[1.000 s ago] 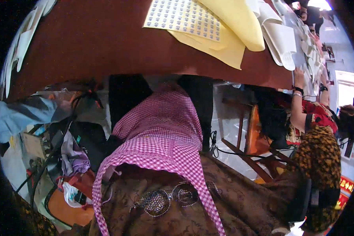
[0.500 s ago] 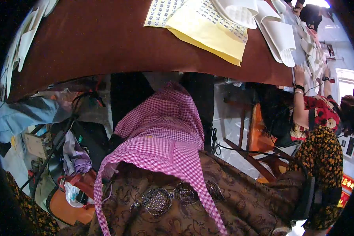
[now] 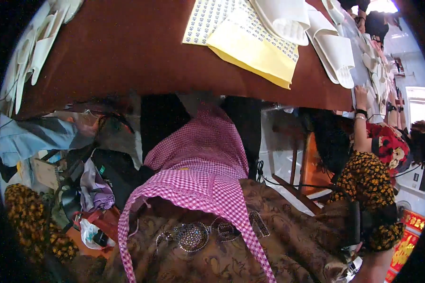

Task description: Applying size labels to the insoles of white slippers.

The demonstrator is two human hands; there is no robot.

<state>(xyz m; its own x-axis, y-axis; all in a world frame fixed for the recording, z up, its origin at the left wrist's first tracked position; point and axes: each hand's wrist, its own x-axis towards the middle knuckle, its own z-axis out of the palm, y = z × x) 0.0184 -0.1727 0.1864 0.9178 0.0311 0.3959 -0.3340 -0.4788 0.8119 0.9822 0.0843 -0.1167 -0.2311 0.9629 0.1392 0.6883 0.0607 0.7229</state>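
Hands out of view
We can't tell our fingers' state; sticker sheet [image 3: 208,21] and yellow pad [image 3: 255,52] lie on the surface [image 3: 118,52].

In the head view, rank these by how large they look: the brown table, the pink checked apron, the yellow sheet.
1. brown table
2. pink checked apron, though it is nearest the camera
3. yellow sheet

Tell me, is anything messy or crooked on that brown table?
Yes. The yellow sheets lie skewed, one corner poking past the edge of the brown table. The dotted sticker sheet lies partly under them. Below the table, on the left, bags and clothes sit in a jumbled heap.
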